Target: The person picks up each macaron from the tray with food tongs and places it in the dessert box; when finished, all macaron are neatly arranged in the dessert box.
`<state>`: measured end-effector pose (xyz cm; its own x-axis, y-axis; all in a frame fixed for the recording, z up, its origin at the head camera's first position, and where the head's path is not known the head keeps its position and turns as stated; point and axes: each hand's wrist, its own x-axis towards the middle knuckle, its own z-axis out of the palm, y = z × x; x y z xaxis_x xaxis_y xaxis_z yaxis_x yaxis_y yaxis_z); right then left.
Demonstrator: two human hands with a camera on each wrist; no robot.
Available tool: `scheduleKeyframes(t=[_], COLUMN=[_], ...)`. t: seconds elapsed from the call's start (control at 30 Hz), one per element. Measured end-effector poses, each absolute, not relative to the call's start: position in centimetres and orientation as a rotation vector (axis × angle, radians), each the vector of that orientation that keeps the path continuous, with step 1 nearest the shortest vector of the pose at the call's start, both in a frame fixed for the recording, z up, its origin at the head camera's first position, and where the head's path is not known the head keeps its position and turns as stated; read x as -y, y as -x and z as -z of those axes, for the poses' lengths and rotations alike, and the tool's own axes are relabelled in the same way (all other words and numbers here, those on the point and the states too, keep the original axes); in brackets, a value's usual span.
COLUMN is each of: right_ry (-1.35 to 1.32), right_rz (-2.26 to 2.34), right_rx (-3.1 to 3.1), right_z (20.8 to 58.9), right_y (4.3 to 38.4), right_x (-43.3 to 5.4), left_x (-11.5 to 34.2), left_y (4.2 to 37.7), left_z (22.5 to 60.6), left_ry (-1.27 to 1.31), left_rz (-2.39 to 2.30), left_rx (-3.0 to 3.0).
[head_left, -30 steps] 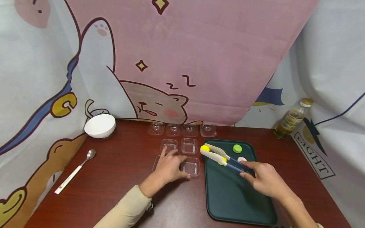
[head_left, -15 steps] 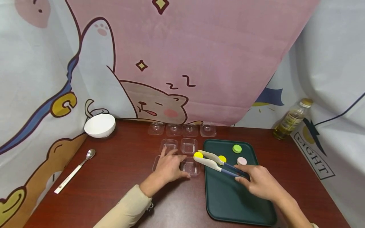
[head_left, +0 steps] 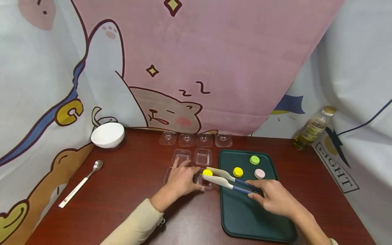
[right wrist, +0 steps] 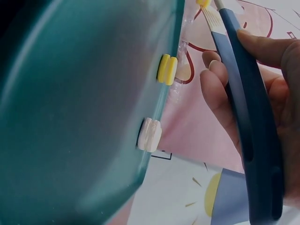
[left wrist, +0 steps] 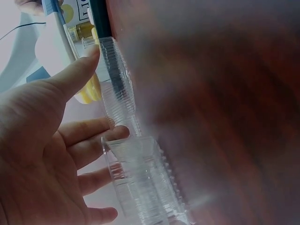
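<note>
My right hand (head_left: 275, 197) grips tongs (head_left: 242, 186) with blue handles and pale tips. Between the tips is a yellow macaron (head_left: 207, 173), over the front right clear plastic box (head_left: 209, 184). My left hand (head_left: 181, 178) lies over the front pair of boxes, fingers spread. In the left wrist view its thumb (left wrist: 77, 72) and fingertips are at the box rims; the front left box is mostly hidden under the hand in the head view. On the dark green tray (head_left: 254, 217) are another yellow macaron (head_left: 238, 172), a green macaron (head_left: 254, 160) and a pale pink macaron (head_left: 259, 174).
Two more clear boxes (head_left: 203, 157) stand behind the front pair. Several domed clear lids (head_left: 186, 139) line the back edge. A white bowl (head_left: 108, 135) and a spoon (head_left: 81, 183) are at left. An oil bottle (head_left: 313, 129) stands at the back right.
My right hand has moved left and toward me, carrying the yellow macaron in the tongs from above the tray to over the front right box. The left hand has stayed put.
</note>
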<state>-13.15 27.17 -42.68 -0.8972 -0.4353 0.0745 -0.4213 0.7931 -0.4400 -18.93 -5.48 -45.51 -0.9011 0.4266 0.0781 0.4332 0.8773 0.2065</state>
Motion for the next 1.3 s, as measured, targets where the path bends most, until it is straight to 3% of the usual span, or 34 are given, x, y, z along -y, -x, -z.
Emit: scheduleKeyframes(t=[1.3], right_ry=[0.743], right_rz=[0.476], right_rx=[-3.024], right_z=[42.85], right_y=[13.28], right_x=[-26.18], left_x=[5.53], left_y=[18.75], left_z=[45.39], left_ry=[0.713], left_rz=[0.298], left_rx=[3.005])
